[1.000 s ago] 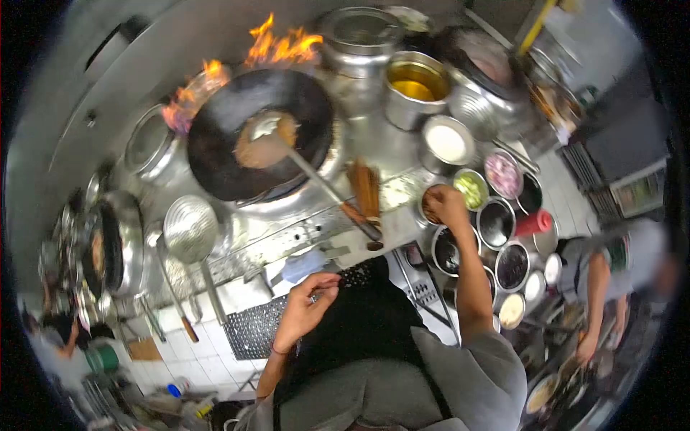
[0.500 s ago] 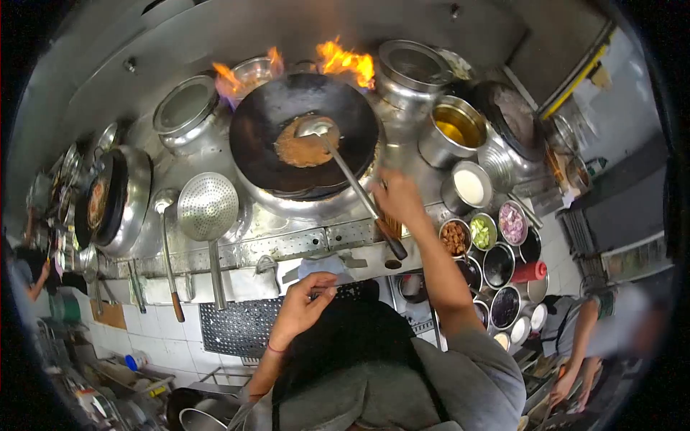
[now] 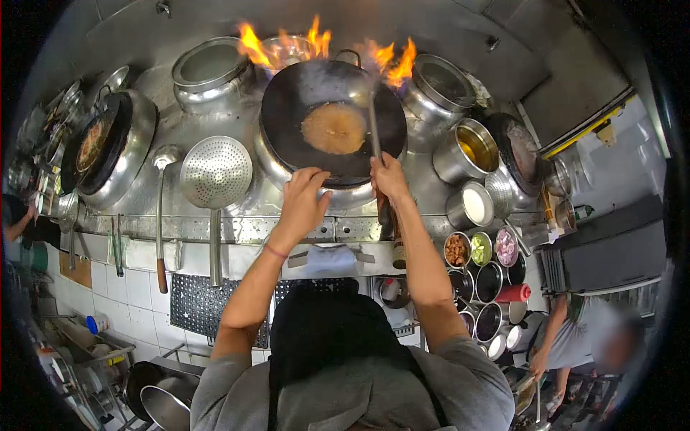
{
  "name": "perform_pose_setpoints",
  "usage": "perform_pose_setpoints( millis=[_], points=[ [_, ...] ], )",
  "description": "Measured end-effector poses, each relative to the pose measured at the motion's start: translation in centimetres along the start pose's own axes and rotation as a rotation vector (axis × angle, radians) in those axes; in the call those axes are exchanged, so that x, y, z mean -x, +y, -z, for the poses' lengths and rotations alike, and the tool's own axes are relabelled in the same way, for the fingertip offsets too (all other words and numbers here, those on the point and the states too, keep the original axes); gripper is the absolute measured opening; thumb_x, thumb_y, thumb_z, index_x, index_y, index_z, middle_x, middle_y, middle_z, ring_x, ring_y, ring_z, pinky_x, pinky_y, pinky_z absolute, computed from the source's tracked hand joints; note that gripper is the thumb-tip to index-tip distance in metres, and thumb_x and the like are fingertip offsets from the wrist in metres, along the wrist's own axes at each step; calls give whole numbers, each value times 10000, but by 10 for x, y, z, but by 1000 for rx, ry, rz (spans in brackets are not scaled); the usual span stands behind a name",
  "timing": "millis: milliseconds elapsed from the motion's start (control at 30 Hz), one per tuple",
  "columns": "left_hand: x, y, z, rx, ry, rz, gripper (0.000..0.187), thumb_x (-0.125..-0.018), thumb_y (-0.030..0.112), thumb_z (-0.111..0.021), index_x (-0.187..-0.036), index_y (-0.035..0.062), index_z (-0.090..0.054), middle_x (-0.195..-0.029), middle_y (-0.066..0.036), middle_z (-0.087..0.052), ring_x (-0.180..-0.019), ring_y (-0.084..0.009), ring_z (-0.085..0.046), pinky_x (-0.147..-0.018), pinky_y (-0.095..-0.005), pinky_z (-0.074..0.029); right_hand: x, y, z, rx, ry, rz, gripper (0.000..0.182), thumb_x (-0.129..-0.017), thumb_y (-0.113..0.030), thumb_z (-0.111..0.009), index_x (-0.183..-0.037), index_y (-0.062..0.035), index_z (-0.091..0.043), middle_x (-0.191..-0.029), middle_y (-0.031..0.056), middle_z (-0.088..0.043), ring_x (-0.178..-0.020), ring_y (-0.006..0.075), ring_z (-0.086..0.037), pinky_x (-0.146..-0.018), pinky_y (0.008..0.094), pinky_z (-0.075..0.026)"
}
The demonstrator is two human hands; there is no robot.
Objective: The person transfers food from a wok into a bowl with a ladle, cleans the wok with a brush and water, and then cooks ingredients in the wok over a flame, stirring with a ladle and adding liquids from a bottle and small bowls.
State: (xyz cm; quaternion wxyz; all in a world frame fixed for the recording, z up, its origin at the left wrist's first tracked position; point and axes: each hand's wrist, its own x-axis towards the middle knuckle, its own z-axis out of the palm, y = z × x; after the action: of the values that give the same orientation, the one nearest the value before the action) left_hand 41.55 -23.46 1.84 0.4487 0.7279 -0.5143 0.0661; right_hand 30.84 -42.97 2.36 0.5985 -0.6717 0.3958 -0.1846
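Note:
A dark wok (image 3: 287, 108) sits over the middle burner with a light brown sauce (image 3: 334, 128) in its bottom. My right hand (image 3: 389, 177) is wrapped around the handle of a ladle (image 3: 374, 126). The ladle's blurred bowl is up at the wok's far right side, away from the sauce. At the near left edge of the wok, my left hand (image 3: 305, 200) has its fingers bent and its thumb apart, fingertips right by the rim. Flames (image 3: 316, 43) rise behind the wok.
A perforated skimmer (image 3: 216, 172) and another ladle (image 3: 161, 215) lie to the left. On the right stand a pot of yellow oil (image 3: 471, 147), a pot of white liquid (image 3: 474, 205) and several ingredient tins (image 3: 457, 250). Another person (image 3: 557, 330) works at lower right.
My left hand has moved forward to the wok's near rim. My right hand has taken hold of the ladle, and its bowl has lifted from the sauce toward the wok's far right.

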Motion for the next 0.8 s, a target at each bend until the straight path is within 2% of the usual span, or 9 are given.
perform_pose_setpoints(
  millis=[100, 167, 200, 267, 367, 533, 633, 700, 800],
  points=[
    [-16, -23, -8, 60, -140, 35, 246, -832, 210, -676, -987, 19, -678, -943, -126, -625, -949, -319, -549, -814, -411, -442, 18, -11, 0, -43, -227, -85, 224, -980, -198, -511, -811, -56, -471, -638, -1, -448, -439, 103, -464, -344, 288, -377],
    [-27, -31, -10, 91, -199, 47, 245, -853, 237, -659, -937, 7, -678, -866, -130, -623, -879, -325, -551, -779, -411, -442, 32, -2, 12, -116, -323, -148, 179, -981, -197, -516, -889, -43, -521, -659, -6, -449, -431, 93, -460, -328, 280, -375],
    [-27, -32, -12, 117, -260, 61, 271, -874, 263, -642, -886, -5, -677, -789, -135, -621, -809, -332, -553, -744, -411, -441, 51, -9, 9, -92, -263, -118, 164, -978, -183, -512, -1025, -28, -536, -661, 1, -462, -424, 99, -459, -334, 283, -380],
    [-19, -32, -20, 92, -207, 43, 289, -882, 280, -634, -849, -5, -668, -769, -141, -617, -795, -338, -550, -731, -418, -440, 64, -4, 6, -22, -153, -85, 347, -978, -159, -496, -1298, -27, -505, -646, 0, -464, -413, 108, -465, -345, 288, -399],
    [-14, -10, -19, 141, -114, -16, 314, -879, 281, -639, -734, 3, -612, -730, -168, -600, -713, -367, -532, -666, -456, -429, 64, 1, 13, 86, 54, -38, 348, -982, -166, -488, -1305, -38, -498, -626, -4, -454, -422, 110, -475, -350, 292, -405],
    [-12, 5, -21, 152, -61, 1, 310, -875, 263, -639, -700, 12, -591, -707, -172, -594, -699, -374, -532, -643, -471, -420, 95, -2, -4, 45, 58, -107, 137, -986, -183, -486, -927, -60, -505, -626, -1, -458, -421, 100, -448, -342, 292, -389],
    [-14, -1, -23, 147, -95, 14, 311, -876, 269, -637, -697, 18, -595, -701, -169, -598, -712, -371, -541, -646, -475, -425, 110, -24, 0, -243, -137, -200, 123, -987, -178, -486, -970, -62, -522, -615, 0, -464, -420, 104, -450, -336, 294, -383],
    [-14, -2, -25, 149, -84, 20, 312, -876, 278, -635, -708, 17, -607, -708, -166, -605, -725, -366, -550, -653, -477, -430, 107, -29, -7, -244, -123, -184, 134, -987, -172, -485, -1016, -50, -530, -597, 3, -464, -421, 109, -455, -336, 292, -382],
    [-12, -2, -28, 140, -119, 25, 311, -877, 293, -633, -736, 16, -632, -725, -161, -619, -750, -359, -565, -667, -478, -439, 86, -27, -14, 58, 133, -38, 202, -990, -170, -473, -1116, -20, -518, -601, 21, -479, -388, 123, -460, -339, 294, -387]
  ],
)
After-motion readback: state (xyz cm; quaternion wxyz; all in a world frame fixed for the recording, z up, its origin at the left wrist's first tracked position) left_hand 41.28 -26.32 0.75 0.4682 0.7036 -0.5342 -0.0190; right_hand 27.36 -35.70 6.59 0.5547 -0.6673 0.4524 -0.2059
